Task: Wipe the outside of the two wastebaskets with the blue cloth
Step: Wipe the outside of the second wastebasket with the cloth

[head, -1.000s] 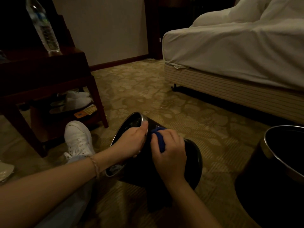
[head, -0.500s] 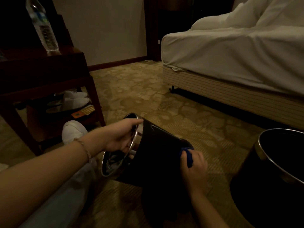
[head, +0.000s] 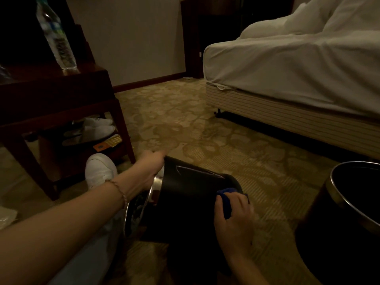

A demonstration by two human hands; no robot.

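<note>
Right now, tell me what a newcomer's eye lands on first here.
At bottom centre, the black tipped wastebasket with a metal rim is gripped at its rim by the left hand, while the right hand presses the blue cloth against its side. A second black wastebasket stands upright at right, near the white-sheeted bed.

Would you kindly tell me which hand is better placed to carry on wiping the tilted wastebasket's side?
Right. The right hand already presses the blue cloth against the tilted wastebasket near its base, while the left hand grips its metal rim, steadying it.
</note>
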